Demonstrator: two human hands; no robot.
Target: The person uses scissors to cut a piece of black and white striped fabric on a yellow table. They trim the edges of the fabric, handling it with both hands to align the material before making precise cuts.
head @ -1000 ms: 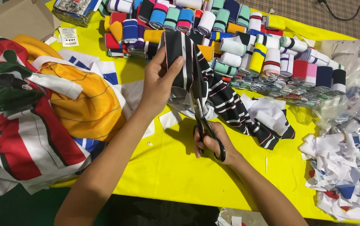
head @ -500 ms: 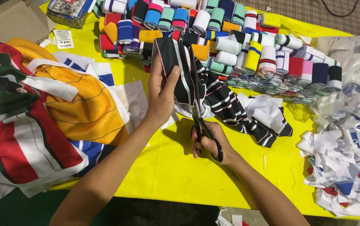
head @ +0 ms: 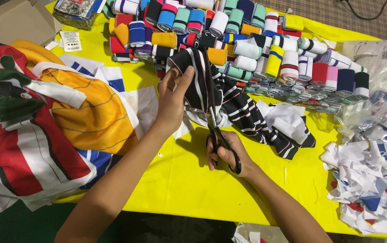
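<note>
Center frame: left hand pinches up the soft, limp black knit strip w/ white stripes, best held taut near the cut, while right hand, fingers clenched thru black-handled scissors, cuts above yellow surface.

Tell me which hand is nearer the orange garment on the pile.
Left. The left hand holds the black striped fabric just right of the orange garment; the right hand works the scissors, farther right.

Matt striped knit cloth, shiny metal scissors (black handles).
</note>
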